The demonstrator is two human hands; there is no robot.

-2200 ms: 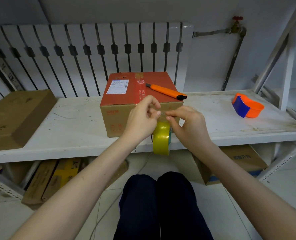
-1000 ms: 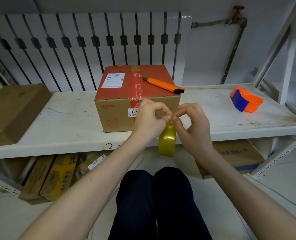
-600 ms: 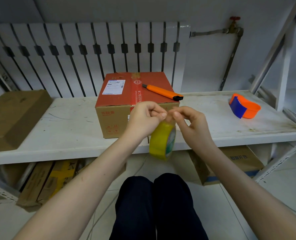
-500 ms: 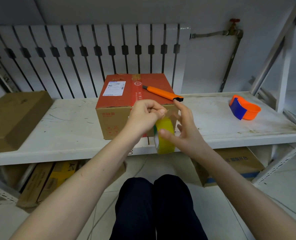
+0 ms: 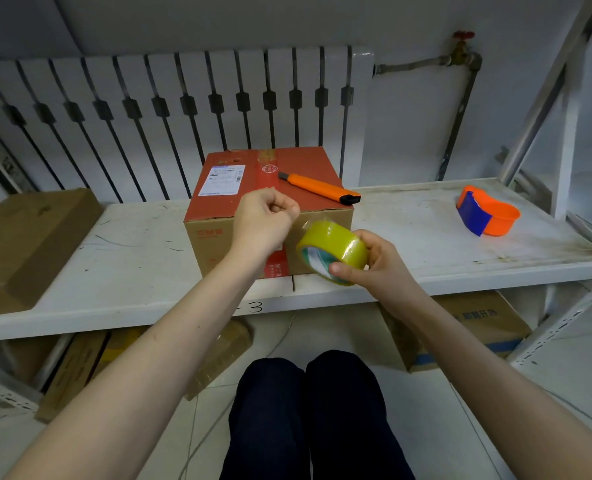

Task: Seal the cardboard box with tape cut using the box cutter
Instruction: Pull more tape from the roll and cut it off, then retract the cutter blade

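Right hand (image 5: 377, 268) holds tape roll (image 5: 336, 245), left hand (image 5: 261, 221) pinches its end

Matt brown cardboard on the sides of the cardboard box (image 5: 211, 247), a red printed top with a faint sheen, a white paper label (image 5: 222, 180), a band of clear glossy tape down the middle. Smooth orange plastic on the box cutter (image 5: 317, 188), black plastic at one end. Glossy, yellowish see-through film on the tape roll (image 5: 336, 242), bright with highlights, round a printed core; a thin, clear, shiny tape strip (image 5: 304, 221) off its edge. White-painted shelf (image 5: 409, 237), scuffed, scratched and stained. Smooth orange plastic holder (image 5: 499, 218) with a blue matt face. White-painted radiator (image 5: 201, 81); dull metal pipe (image 5: 461, 112). Plain matt brown cardboard on the flat carton (image 5: 28, 237).
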